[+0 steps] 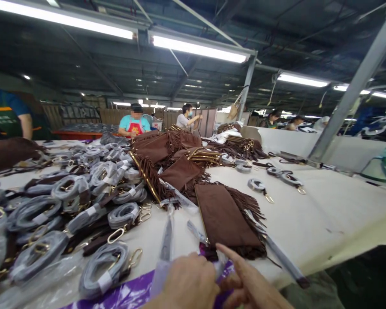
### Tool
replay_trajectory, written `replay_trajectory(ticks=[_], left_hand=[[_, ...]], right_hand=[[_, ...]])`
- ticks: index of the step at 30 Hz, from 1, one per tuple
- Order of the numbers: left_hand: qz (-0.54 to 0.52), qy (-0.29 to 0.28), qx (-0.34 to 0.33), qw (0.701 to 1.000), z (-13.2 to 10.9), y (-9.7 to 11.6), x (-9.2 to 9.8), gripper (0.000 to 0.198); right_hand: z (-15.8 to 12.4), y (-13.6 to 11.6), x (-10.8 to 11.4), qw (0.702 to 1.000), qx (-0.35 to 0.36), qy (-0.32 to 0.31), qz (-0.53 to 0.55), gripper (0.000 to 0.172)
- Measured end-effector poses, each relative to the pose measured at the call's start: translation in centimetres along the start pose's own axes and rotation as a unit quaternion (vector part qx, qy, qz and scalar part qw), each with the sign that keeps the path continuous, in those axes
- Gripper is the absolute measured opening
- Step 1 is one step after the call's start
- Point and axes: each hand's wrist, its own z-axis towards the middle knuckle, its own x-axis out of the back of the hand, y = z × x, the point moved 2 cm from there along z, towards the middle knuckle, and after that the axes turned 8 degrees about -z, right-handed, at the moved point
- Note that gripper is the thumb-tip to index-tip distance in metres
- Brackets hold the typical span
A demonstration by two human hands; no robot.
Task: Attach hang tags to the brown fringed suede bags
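At the bottom centre, my left hand (188, 281) is closed over translucent plastic wrapping (161, 274), whose contents are partly hidden. Beside it my right hand (244, 279) has its index finger stretched out toward the lower edge of a brown fringed bag (227, 216); its other fingers are curled near the plastic. A plastic-wrapped strip (167, 236) extends away above my left hand. Another wrapped strap (284, 257) lies right of the bag, over the table edge. Purple plastic (125, 296) lies beneath my hands.
Coiled, wrapped straps with gold clasps (104, 266) are heaped on the left. More brown fringed bags (180, 171) are piled behind. Single coils (257, 185) lie on the white table (334, 206) at right. A metal post (350, 90) stands at the back right. Several people are farther off.
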Motion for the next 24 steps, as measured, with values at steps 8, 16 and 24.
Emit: replay_trajectory(ticks=[8, 16, 24], left_hand=[[-0.011, 0.106, -0.010, 0.994, 3.8, -2.3, -0.7, 0.019], [0.123, 0.133, -0.095, 0.979, 7.7, -5.3, -0.4, 0.021], [0.052, 0.037, -0.022, 0.998, -0.5, -4.0, 1.7, 0.028]], right_hand=[[-0.2, 1.4, -1.1, 0.996, -0.011, -0.035, 0.083, 0.047], [-0.7, 0.4, 1.5, 0.970, 0.148, 0.059, -0.186, 0.024], [2.3, -2.9, 2.3, 0.941, 0.277, -0.017, -0.193, 0.025]])
